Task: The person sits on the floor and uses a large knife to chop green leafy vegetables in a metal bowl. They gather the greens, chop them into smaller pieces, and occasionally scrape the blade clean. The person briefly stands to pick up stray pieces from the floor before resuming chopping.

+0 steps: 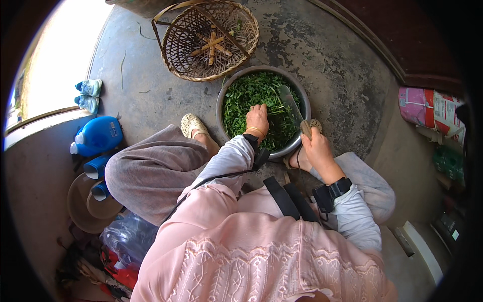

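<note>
A round metal basin (306,99) full of chopped leafy greens (241,92) stands on the floor between my feet. My right hand (318,148) is closed around the wooden handle of a broad-bladed knife (290,102), at the basin's right rim. The blade reaches up and left over the greens. My left hand (257,120) is over the middle of the basin, its fingers closed on a few green stems (278,110) that stretch right towards the blade. The fingertips are partly hidden.
A woven bamboo basket (181,70) with leaf scraps stands beyond the basin. Blue plastic jugs (100,136), sneakers (89,94) and a clear plastic bag (130,236) are at left. Pink and red packages (419,107) lie at right. A black cable runs along my left sleeve.
</note>
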`<state>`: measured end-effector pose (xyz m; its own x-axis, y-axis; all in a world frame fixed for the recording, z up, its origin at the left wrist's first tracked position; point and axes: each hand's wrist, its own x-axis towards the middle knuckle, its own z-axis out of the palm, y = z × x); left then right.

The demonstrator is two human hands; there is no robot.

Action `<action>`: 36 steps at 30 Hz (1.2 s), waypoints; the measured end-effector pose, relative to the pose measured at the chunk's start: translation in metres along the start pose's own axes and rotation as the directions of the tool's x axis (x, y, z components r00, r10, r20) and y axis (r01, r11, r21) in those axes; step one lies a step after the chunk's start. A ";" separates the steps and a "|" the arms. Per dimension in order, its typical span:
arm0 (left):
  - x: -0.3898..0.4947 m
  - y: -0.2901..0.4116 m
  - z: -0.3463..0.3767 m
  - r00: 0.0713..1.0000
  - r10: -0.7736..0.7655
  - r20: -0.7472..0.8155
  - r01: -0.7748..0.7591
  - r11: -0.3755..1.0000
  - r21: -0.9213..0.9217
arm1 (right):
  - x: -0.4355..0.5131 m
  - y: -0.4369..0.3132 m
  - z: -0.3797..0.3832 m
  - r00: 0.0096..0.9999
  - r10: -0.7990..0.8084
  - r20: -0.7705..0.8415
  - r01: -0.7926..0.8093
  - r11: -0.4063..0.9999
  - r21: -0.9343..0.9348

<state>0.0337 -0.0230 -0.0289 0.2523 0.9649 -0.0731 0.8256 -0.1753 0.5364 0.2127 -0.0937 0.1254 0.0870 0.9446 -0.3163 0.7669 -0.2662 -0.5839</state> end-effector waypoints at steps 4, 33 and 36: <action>0.003 0.007 -0.001 0.987 -0.156 -0.035 0.153 0.985 -0.076 | -0.005 -0.006 0.014 0.993 -0.116 0.036 0.116 0.993 0.018; -0.017 -0.036 0.008 0.994 0.106 0.002 -0.104 0.976 -0.189 | 0.058 0.008 0.109 0.965 0.063 0.255 -0.011 0.980 -0.199; -0.017 -0.037 0.001 0.988 0.152 -0.005 -0.151 0.973 -0.176 | 0.058 0.009 0.107 0.955 0.127 0.269 -0.070 0.975 -0.213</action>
<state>-0.0002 -0.0328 -0.0483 0.3721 0.9281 0.0138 0.6766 -0.2814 0.6805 0.1567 -0.0615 0.0222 0.0096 0.8164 -0.5774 0.8767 -0.2847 -0.3878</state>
